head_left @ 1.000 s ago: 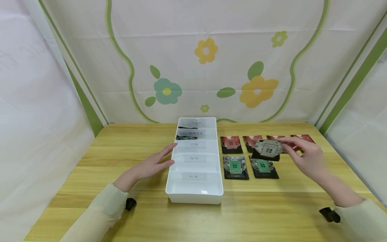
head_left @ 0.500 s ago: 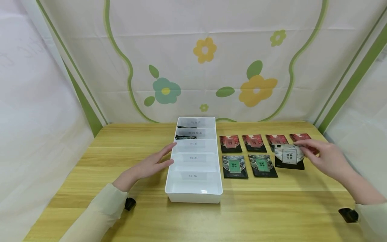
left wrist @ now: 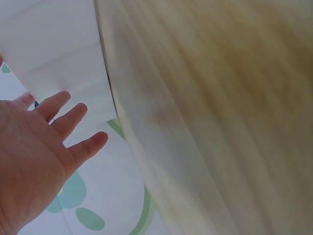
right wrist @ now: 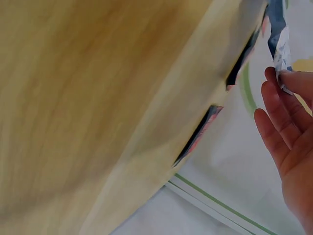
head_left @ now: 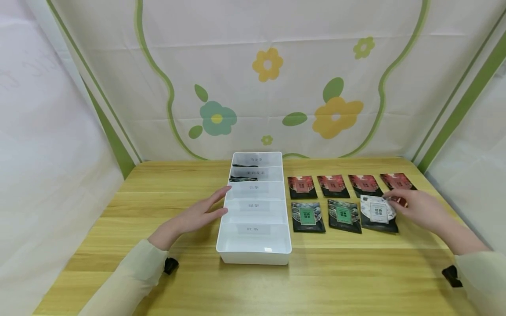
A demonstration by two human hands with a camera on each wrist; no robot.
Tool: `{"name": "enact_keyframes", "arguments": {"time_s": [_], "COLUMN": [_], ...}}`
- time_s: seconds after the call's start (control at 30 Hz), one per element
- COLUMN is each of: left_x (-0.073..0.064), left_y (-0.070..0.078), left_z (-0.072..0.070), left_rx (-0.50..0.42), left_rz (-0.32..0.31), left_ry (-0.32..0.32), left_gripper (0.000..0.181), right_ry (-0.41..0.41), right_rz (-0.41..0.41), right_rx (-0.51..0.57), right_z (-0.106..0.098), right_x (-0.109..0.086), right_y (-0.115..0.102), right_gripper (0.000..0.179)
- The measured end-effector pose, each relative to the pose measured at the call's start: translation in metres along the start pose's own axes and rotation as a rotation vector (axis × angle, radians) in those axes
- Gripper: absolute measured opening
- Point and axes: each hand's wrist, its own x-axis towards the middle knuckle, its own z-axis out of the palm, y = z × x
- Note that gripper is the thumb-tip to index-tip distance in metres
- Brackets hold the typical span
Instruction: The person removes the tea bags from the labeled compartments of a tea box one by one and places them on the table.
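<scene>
My right hand (head_left: 421, 210) pinches the upper right corner of a white-and-black tea sachet (head_left: 378, 213). In the right wrist view the sachet (right wrist: 281, 54) appears edge-on between thumb and fingers. It sits low over the table at the right end of the front row, beside a green-labelled sachet (head_left: 344, 216); whether it lies fully flat I cannot tell. My left hand (head_left: 193, 215) has its fingers extended, with the tips at the left side of a white compartment box (head_left: 254, 259). Those extended fingers also show in the left wrist view, on the left hand (left wrist: 39, 152).
Another green-labelled sachet (head_left: 308, 217) lies nearer the box. Behind are several red-labelled sachets (head_left: 302, 187) in a row. Dark sachets (head_left: 243, 178) stand in the box's two rear compartments. A flowered cloth (head_left: 178, 66) closes off the table's back.
My right hand has carried the white-and-black sachet rightward and down beside the green-labelled ones. The nearest green-labelled sachet has turned slightly. The left hand has stayed by the box.
</scene>
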Motion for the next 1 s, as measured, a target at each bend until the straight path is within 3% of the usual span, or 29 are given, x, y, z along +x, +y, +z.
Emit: {"name": "enact_keyframes", "arguments": {"time_s": [0.5,1.0], "left_x": [0.001,-0.001], "left_y": [0.001,-0.001], "left_z": [-0.001,-0.001], "left_rx": [-0.002,-0.004], "left_rz": [0.005,0.011], "left_ry": [-0.009,-0.003], "left_gripper": [0.067,0.067], "right_ry": [-0.117,-0.137], "right_rz": [-0.037,-0.006], "right_rx": [-0.034,-0.051], "right_z": [0.016,0.019], "right_x": [0.012,0.017], "right_y": [0.016,0.015], "right_gripper": [0.015,0.012]}}
